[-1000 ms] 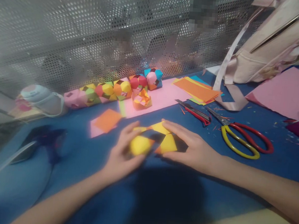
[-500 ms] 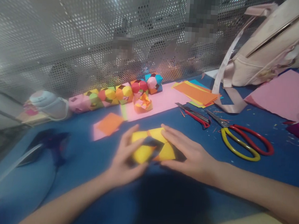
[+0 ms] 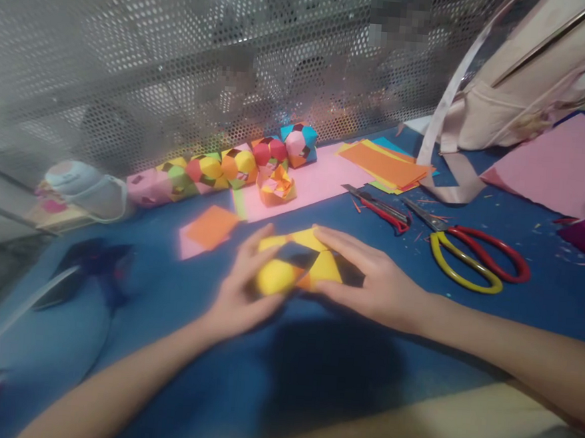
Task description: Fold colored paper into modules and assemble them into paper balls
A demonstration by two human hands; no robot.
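Between my two hands is a yellow, orange and black folded paper ball [image 3: 299, 263], held over the blue table [image 3: 173, 344]. My left hand [image 3: 248, 282] grips its left side, fingers behind and thumb below. On the right side, my right hand [image 3: 373, 278] presses with fingers on top and thumb at the lower front. An orange paper square [image 3: 213, 228] lies on a pink one [image 3: 186, 243] beyond my left hand. Farther back, a half-open orange paper piece [image 3: 276, 186] sits by a row of finished-looking paper balls [image 3: 240, 167].
Scissors [image 3: 470, 258] and a red cutter [image 3: 383, 211] lie to the right. Behind them are orange paper strips [image 3: 384, 165], a pale backpack [image 3: 495, 113] and pink sheets [image 3: 561, 168]. A glue gun [image 3: 103, 266] with its cord is at left. A perforated metal panel [image 3: 183, 64] stands behind.
The camera view has tilted slightly, so the table things sit a little higher in the picture. Both hands still hold the paper ball, with little change in grip.
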